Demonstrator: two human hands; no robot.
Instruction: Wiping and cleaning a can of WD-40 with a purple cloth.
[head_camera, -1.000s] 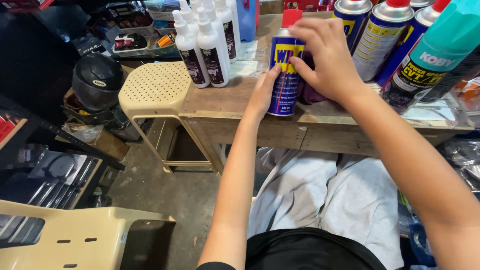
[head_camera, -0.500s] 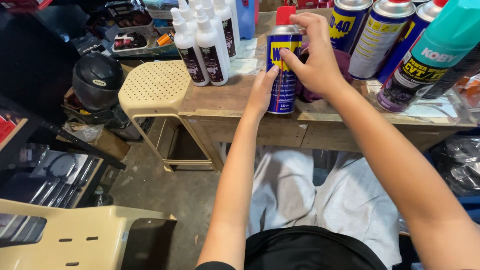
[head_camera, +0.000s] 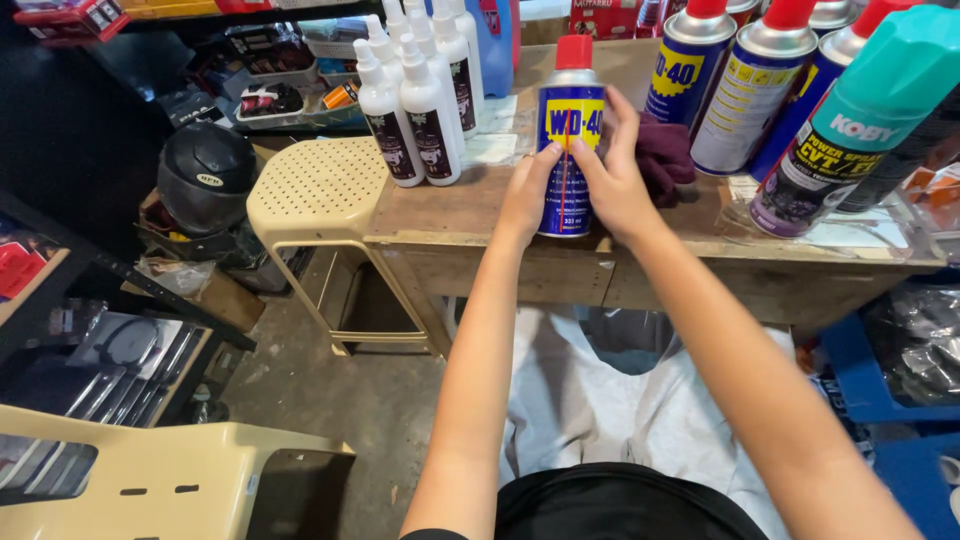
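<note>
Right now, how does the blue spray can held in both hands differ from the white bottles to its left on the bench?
The blue spray can has a red cap; the white bottles have white nozzle tops. The can stands alone, gripped by the left hand and right hand; the bottles stand clustered, untouched. Both stand upright on the wooden bench.

Five blue-and-yellow spray cans (head_camera: 570, 140), one teal-capped can (head_camera: 850, 130), five white bottles (head_camera: 425, 100), one helmet (head_camera: 208, 178)

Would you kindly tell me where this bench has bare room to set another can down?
Bare wood lies along the wooden bench's front edge, between the white bottles and the blue spray can that both hands hold. Right of it, the maroon cloth and standing cans crowd the top.
</note>
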